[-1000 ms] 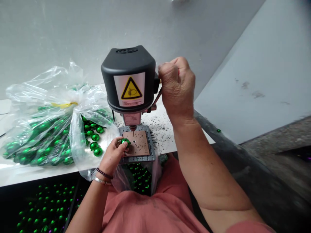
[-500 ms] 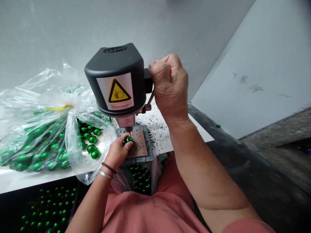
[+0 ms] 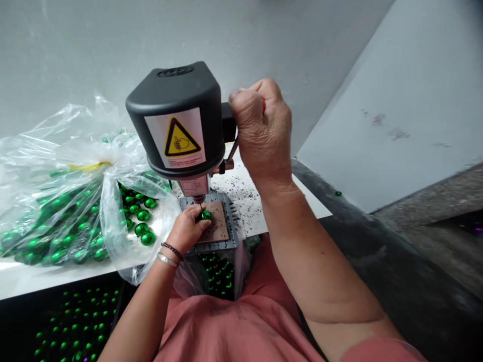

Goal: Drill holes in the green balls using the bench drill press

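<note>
A black drill press (image 3: 175, 118) with a yellow warning sign stands on the white table. My right hand (image 3: 262, 130) is closed in a fist round its feed lever, at the right of the motor housing. Under the chuck, my left hand (image 3: 187, 226) pinches a shiny green ball (image 3: 206, 215) between thumb and fingers. The ball rests on a brown board (image 3: 216, 229) on the grey drill base (image 3: 230, 244). The thin drill bit is at the ball's top; I cannot tell whether it has entered.
Left of the press lies a clear plastic bag (image 3: 56, 201) of green balls, with several loose balls (image 3: 143, 215) at its mouth. Dark chips (image 3: 245, 201) litter the table. More green balls (image 3: 71, 317) are in a dark container below left, and others in a bag (image 3: 219, 276) below the table edge.
My left hand and the green ball have shifted slightly to the right on the board, under the bit. My right hand stays on the lever. The whole view has shifted a little.
</note>
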Demonstrator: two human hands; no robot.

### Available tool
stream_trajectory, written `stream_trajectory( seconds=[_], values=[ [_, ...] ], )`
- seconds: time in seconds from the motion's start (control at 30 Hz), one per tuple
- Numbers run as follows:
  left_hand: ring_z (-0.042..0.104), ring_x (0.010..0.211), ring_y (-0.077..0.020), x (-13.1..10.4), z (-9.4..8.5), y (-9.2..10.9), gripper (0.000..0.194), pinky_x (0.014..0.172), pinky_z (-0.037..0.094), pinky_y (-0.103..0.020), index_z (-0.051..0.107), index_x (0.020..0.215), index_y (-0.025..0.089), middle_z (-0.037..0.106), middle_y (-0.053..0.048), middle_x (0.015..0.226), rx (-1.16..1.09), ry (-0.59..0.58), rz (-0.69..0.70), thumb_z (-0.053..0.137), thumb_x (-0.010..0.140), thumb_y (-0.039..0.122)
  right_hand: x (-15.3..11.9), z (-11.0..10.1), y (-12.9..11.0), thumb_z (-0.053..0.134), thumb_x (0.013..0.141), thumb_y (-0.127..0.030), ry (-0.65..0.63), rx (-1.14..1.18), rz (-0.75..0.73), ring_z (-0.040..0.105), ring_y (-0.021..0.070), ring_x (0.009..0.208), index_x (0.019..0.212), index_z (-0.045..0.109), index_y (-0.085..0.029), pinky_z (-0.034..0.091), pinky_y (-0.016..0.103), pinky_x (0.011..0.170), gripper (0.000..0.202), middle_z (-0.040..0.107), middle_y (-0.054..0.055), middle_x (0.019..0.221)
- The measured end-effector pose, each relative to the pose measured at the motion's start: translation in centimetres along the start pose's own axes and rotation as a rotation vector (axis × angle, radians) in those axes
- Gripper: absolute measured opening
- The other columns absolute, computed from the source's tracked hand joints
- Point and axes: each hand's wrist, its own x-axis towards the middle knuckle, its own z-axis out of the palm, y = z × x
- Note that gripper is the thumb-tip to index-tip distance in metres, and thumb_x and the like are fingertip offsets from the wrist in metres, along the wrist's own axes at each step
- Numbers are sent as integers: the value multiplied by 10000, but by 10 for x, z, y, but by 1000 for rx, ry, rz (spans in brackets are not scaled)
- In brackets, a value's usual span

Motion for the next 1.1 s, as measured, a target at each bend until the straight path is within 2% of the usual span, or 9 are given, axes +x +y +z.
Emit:
stream_trajectory(
  seconds=[0.1, 0.23, 0.5, 0.67, 0.77, 0.87, 0.97, 1.03, 1.1],
  values=[
    [548, 1045, -188, 0, 3, -2, 377, 941, 400, -312, 586, 1106, 170, 627, -65, 1079, -9, -5, -3, 568, 737, 242, 0, -1, -1, 455, 801, -406, 8, 44, 0, 306, 64, 553, 625, 311, -197, 322, 211, 560, 309, 312, -46, 563],
    [529, 1070, -196, -2, 8, -8, 376, 963, 381, -327, 593, 1090, 173, 603, -72, 1120, 5, 51, -3, 584, 726, 270, -8, -8, -6, 440, 810, -385, -67, 79, -2, 325, 54, 534, 637, 358, -197, 327, 201, 520, 269, 313, -49, 561],
    [551, 1000, -193, -2, 19, -18, 322, 927, 406, -319, 629, 996, 171, 582, -84, 1080, 23, 128, -22, 599, 710, 317, -35, -41, -21, 467, 795, -239, -229, -45, -83, 370, 35, 551, 696, 502, -199, 360, 176, 521, 113, 409, -57, 606],
    [550, 988, -185, -3, 21, -20, 307, 919, 407, -308, 633, 978, 181, 581, -69, 1056, 22, 134, -13, 599, 711, 329, -34, -46, -28, 471, 799, -286, -326, -170, -44, 289, 32, 460, 586, 407, -185, 315, 175, 461, 244, 285, -65, 496],
    [548, 995, -184, -3, 22, -22, 344, 926, 402, -301, 620, 1022, 179, 576, -72, 1070, 13, 133, -5, 596, 714, 331, -39, -39, -31, 454, 811, -344, -243, -274, -35, 259, 36, 449, 540, 303, -176, 299, 197, 467, 353, 230, -59, 488],
    [550, 994, -184, -2, 22, -23, 380, 920, 406, -296, 602, 1067, 182, 577, -73, 1073, 9, 131, 3, 592, 717, 329, -53, -33, -26, 446, 817, -312, -67, -336, -93, 262, 46, 448, 551, 318, -184, 294, 216, 467, 322, 256, -58, 478],
    [555, 984, -179, -2, 23, -24, 378, 909, 413, -289, 602, 1067, 194, 583, -64, 1061, 0, 137, 6, 596, 712, 323, -71, -31, -16, 446, 810, -253, 4, -360, -175, 374, 56, 479, 639, 457, -192, 338, 225, 486, 181, 416, -46, 518],
    [556, 978, -177, -2, 23, -23, 378, 906, 414, -287, 602, 1067, 192, 583, -64, 1059, -11, 142, 7, 599, 709, 318, -81, -31, -10, 454, 794, -206, 7, -357, -206, 478, 64, 549, 804, 544, -187, 388, 227, 527, 93, 554, -21, 651],
    [554, 981, -178, -2, 23, -23, 383, 913, 409, -291, 601, 1071, 185, 582, -68, 1063, -17, 150, 13, 598, 710, 314, -87, -31, -6, 455, 781, -167, 8, -342, -224, 536, 68, 608, 955, 555, -175, 425, 225, 563, 201, 621, 1, 790]
  ],
)
